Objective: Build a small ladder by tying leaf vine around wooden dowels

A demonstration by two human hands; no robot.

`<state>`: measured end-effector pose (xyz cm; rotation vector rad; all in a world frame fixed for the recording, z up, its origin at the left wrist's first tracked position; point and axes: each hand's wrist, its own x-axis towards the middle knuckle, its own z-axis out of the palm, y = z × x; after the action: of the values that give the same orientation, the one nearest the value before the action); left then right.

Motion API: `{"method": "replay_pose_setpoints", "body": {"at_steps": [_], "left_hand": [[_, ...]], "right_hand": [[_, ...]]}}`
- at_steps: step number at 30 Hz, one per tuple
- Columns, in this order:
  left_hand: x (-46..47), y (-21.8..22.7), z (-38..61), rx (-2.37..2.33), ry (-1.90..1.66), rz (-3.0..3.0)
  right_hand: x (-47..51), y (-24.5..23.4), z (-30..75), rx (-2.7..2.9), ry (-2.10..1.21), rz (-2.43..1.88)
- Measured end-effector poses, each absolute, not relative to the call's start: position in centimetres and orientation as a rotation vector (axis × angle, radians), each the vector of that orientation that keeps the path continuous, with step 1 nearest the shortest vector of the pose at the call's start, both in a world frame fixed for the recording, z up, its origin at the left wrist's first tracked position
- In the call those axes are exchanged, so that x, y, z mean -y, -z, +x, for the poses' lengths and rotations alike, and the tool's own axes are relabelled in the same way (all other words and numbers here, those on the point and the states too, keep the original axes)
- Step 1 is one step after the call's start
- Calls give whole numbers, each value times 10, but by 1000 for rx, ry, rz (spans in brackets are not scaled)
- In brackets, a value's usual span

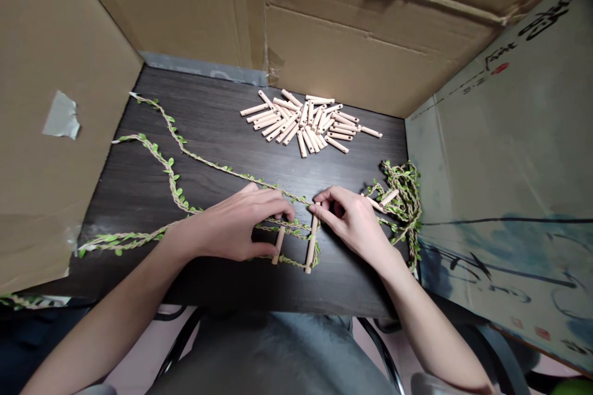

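Observation:
My left hand [236,225] rests on the dark table, fingers curled round one wooden stick [278,245] and the leafy twine [167,163] running through it. My right hand [348,217] pinches the top end of a second wooden stick [312,244] where the twine meets it. Both sticks stand side by side, joined by twine like ladder rungs. More rungs on twine [386,199] lie bunched to the right of my right hand.
A pile of several loose wooden sticks [308,123] lies at the back of the dark wooden table [222,117]. Cardboard walls [55,105] enclose the table left, back and right. Leafy twine trails off the left edge.

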<state>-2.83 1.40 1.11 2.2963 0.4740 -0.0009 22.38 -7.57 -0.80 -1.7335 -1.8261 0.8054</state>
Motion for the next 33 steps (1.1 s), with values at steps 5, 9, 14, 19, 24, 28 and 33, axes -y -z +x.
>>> {"method": "replay_pose_setpoints", "body": {"at_steps": [5,9,14,19,24,28,33], "left_hand": [[-14,-11,-28,-457,16,2290],[-13,-10,-27,-489,7,2267],[-11,-7,-24,-542,-10,2269],[-10,-7,-25,-466,50,2270],[-11,-8,-28,-434,119,2275],[-10,-7,-27,-440,119,2282],[-10,-7,-27,-433,98,2283]], "right_hand": [[76,9,224,1820,-813,-1730],[76,9,224,1820,-815,-1728],[76,9,224,1823,-812,-1732],[76,9,223,1819,-813,-1735],[76,9,224,1817,-809,-1740],[76,10,223,1819,-799,-1738],[76,9,223,1779,-829,-1727]]}}
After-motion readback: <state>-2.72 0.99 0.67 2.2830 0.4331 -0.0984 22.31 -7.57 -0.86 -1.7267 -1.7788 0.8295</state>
